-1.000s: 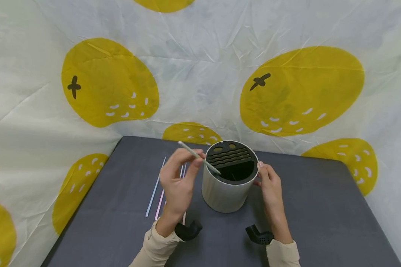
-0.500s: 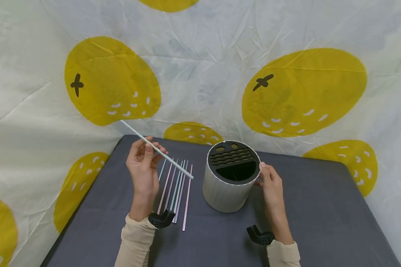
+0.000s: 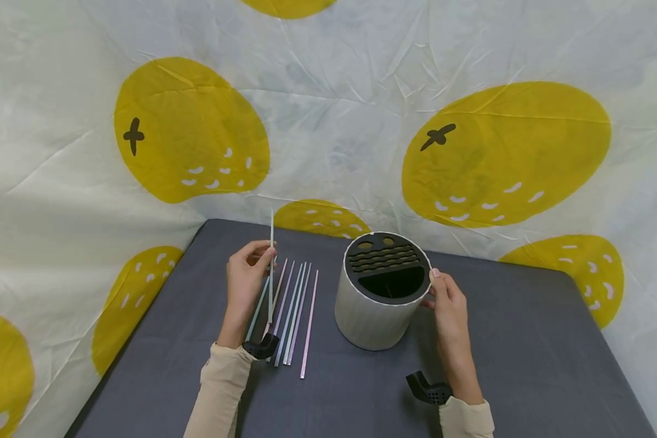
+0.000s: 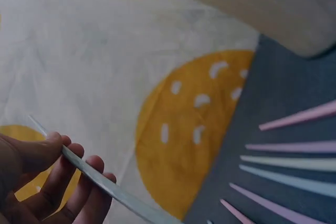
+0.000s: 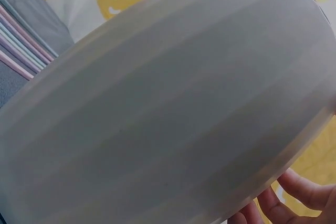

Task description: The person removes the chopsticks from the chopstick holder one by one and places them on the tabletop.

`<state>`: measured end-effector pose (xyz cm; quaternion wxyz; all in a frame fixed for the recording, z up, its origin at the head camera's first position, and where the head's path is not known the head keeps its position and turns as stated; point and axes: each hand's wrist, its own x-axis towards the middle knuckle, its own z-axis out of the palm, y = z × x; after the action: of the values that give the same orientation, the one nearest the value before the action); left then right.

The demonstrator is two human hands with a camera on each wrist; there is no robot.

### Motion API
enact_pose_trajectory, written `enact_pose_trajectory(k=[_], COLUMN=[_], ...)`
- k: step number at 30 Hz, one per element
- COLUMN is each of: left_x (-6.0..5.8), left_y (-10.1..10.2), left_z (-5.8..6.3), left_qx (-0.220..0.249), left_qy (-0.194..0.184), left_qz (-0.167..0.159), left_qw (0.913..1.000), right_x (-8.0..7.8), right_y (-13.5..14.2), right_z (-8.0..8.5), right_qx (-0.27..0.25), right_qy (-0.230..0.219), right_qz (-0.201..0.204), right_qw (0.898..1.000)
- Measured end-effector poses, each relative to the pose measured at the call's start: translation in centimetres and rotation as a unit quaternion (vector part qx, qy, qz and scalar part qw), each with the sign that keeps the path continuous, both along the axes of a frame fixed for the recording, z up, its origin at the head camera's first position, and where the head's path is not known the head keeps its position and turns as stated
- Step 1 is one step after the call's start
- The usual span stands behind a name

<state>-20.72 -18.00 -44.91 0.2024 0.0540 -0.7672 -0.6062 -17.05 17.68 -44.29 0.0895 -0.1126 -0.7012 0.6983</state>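
My left hand point(image 3: 243, 280) pinches a thin pale green stick point(image 3: 271, 295) between thumb and fingers, holding it nearly upright in the head view. Below it, several pastel sticks point(image 3: 309, 325) in pink, purple, blue and green lie side by side on the table. To their right stands a white cylindrical holder point(image 3: 368, 322) with a black slotted top point(image 3: 383, 293) that has round holes, wavy slots and a half-moon opening. My right hand point(image 3: 450, 307) grips the holder's right side, thumb at the rim. In the right wrist view its fingertips point(image 5: 275, 203) press the ribbed wall.
A dark grey cloth covers the table point(image 3: 525, 353). Right behind it hangs a white curtain point(image 3: 328, 134) printed with yellow fruit. A black wrist camera point(image 3: 261, 347) on my left arm overlaps the sticks in the head view.
My left hand has drawn back leftward from the holder's opening with the stick, which has swung from slanted to nearly upright. My right hand keeps its grip on the holder.
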Motion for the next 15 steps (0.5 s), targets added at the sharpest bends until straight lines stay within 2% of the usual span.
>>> enact_pose_trajectory(k=[4, 7, 12, 15], left_x=[-0.8, -1.3, -1.6, -1.6], left_y=[-0.5, -0.7, -0.9, -1.0], left_z=[-1.5, -2.8, -4.9, -5.5], left_qx=[-0.061, -0.107, -0.203, -0.238], left_qy=[-0.035, -0.059, -0.120, -0.151], left_qz=[0.022, 0.032, 0.049, 0.048], left_qw=[0.9973, 0.9919, 0.9706, 0.9583], right_x=[0.0, 0.0, 0.0, 0.0], right_y=[0.1, 0.1, 0.1, 0.0], right_z=[0.1, 0.1, 0.1, 0.1], right_qx=[-0.001, 0.001, 0.004, 0.001], right_qy=[-0.004, -0.004, -0.007, -0.005], right_qz=[-0.002, 0.000, 0.003, 0.001], right_qw=[1.000, 1.000, 1.000, 1.000])
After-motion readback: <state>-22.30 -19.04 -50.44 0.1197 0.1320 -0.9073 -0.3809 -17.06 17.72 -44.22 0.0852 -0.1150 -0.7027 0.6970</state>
